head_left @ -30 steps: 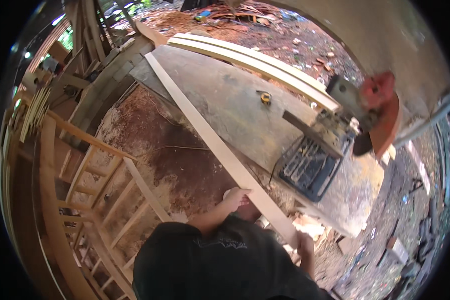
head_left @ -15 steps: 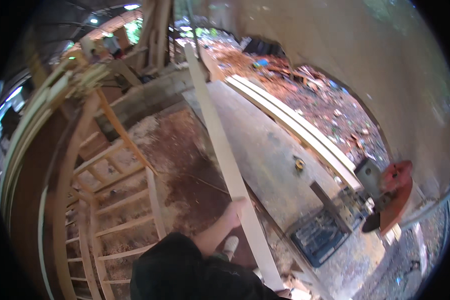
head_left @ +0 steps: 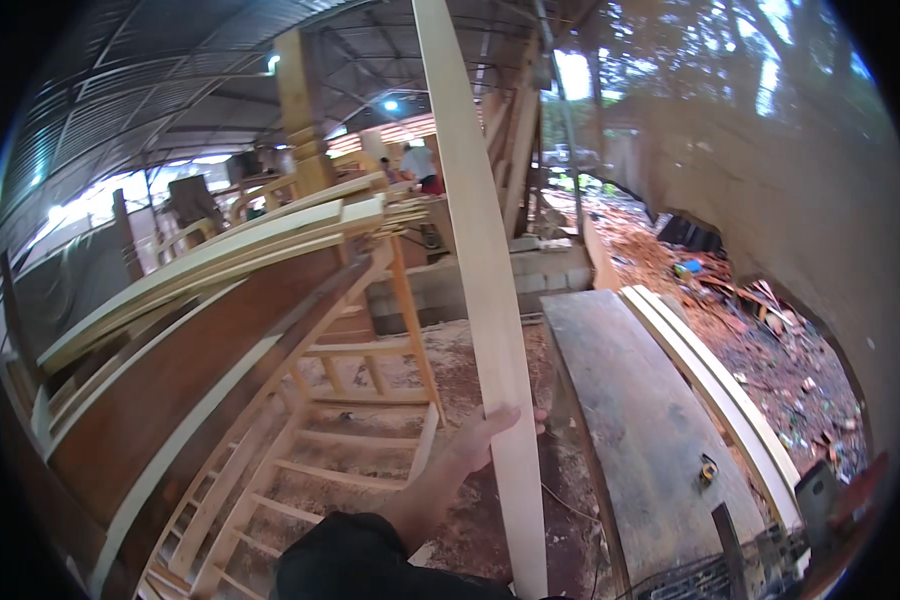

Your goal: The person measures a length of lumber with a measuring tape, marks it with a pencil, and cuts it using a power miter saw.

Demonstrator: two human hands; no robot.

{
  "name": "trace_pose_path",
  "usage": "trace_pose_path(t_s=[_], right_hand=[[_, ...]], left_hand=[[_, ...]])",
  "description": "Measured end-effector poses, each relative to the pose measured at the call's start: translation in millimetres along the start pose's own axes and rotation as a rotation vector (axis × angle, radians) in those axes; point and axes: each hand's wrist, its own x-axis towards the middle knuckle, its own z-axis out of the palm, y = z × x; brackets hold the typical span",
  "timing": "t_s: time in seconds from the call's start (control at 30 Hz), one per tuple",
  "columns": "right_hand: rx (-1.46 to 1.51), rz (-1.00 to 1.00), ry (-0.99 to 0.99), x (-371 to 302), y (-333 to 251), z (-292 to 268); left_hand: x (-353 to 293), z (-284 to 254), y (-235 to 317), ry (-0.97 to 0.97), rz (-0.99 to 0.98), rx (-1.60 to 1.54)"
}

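A long, pale wooden plank [head_left: 482,250] stands raised in front of me, its far end reaching the top of the picture. My left hand [head_left: 482,436] is closed around the plank's lower part, thumb across the near face and fingertips showing past the right edge. The plank's lower end drops toward the bottom edge, beside my dark sleeve [head_left: 345,560]. My right hand does not show. Right of the plank is a worn workbench [head_left: 635,380], with a small yellow and black tape measure [head_left: 708,470] lying on it.
Two pale boards [head_left: 715,395] lie along the bench's right side. A cutting machine [head_left: 770,560] sits at its near end. To the left are a slatted wooden frame [head_left: 345,440] and stacked boards [head_left: 220,250]. A person [head_left: 420,162] is far back, near a low block wall [head_left: 450,290].
The plank has risen and stands steeper, with my left hand still gripping it. My view has tilted up and turned left. The hand at the plank's near end has left the picture.
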Motion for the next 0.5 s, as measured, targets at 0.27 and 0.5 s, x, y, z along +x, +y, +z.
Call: trace_pose_path(t_s=[0.27,0.5], right_hand=[[0.024,0.239,-0.418,42.0,-2.5,38.0],[0.161,0.34,-0.463,71.4,6.9,39.2]], left_hand=[[-70.2,-20.1,40.3,0.212,0.213,0.552],[-135.0,-4.7,72.7,0.313,0.538,0.544]])
